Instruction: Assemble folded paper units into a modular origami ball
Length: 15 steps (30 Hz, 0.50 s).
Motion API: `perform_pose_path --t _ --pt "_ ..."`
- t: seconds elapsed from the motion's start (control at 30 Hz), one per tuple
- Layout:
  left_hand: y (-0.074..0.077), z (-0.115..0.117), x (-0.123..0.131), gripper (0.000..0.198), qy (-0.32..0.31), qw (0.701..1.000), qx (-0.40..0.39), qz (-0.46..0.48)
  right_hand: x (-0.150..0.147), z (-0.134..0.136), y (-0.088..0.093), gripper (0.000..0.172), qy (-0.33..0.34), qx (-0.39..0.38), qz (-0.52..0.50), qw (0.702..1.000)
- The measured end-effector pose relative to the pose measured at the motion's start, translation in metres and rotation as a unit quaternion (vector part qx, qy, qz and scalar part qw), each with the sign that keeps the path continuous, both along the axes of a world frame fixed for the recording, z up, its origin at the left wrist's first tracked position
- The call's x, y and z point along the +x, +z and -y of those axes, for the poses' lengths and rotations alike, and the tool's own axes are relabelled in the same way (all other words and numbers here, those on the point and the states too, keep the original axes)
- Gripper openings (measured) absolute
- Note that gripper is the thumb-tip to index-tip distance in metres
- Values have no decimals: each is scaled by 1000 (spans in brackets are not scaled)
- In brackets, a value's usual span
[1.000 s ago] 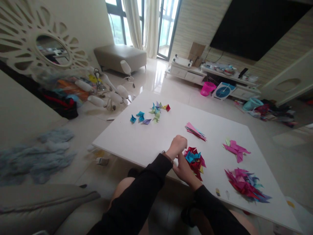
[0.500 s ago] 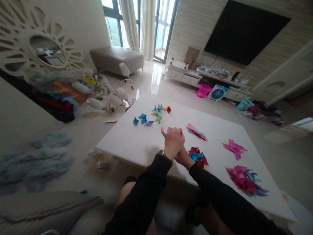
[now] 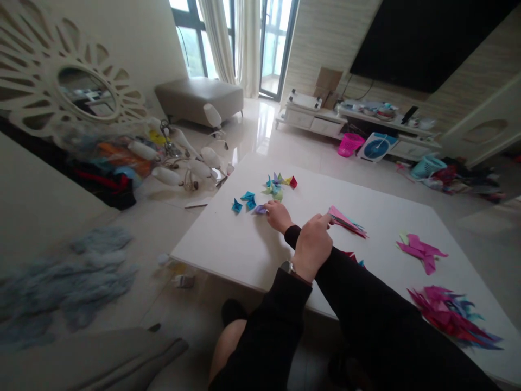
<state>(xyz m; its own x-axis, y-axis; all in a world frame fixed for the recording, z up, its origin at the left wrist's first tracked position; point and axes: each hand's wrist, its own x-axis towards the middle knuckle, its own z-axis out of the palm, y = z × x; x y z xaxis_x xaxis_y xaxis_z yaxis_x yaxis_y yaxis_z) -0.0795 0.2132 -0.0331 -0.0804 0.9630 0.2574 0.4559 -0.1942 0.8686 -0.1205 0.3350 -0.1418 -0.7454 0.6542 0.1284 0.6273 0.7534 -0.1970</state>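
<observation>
Right hand (image 3: 279, 217) touches purple paper (image 3: 259, 209) pointing leftward, left hand (image 3: 313, 246) diagonal strips (image 3: 350, 224); grips unclear.

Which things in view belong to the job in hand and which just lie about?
Likely in the job:
purple folded paper piece, at right hand
pink pointed paper stack, by left hand
blue folded paper pieces

Apparently lying about:
pink plastic basket
teal plastic basket

Glossy pale floor (image 3: 295, 145), daylit window (image 3: 197, 50), cream curtains (image 3: 217, 43), beige bench (image 3: 199, 95), striped wall (image 3: 321, 41), black television (image 3: 431, 41), white cabinet (image 3: 299, 118)
</observation>
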Motion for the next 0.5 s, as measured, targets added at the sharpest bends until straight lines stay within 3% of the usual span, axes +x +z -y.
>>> perform_pose_path --t 0.3,0.5 --pt "4 -5 -9 48 40 993 81 74 -26 -11 -4 29 -22 26 73 997" --pt "5 -8 -2 35 89 989 104 54 2 -3 1 25 -28 -11 23 999"
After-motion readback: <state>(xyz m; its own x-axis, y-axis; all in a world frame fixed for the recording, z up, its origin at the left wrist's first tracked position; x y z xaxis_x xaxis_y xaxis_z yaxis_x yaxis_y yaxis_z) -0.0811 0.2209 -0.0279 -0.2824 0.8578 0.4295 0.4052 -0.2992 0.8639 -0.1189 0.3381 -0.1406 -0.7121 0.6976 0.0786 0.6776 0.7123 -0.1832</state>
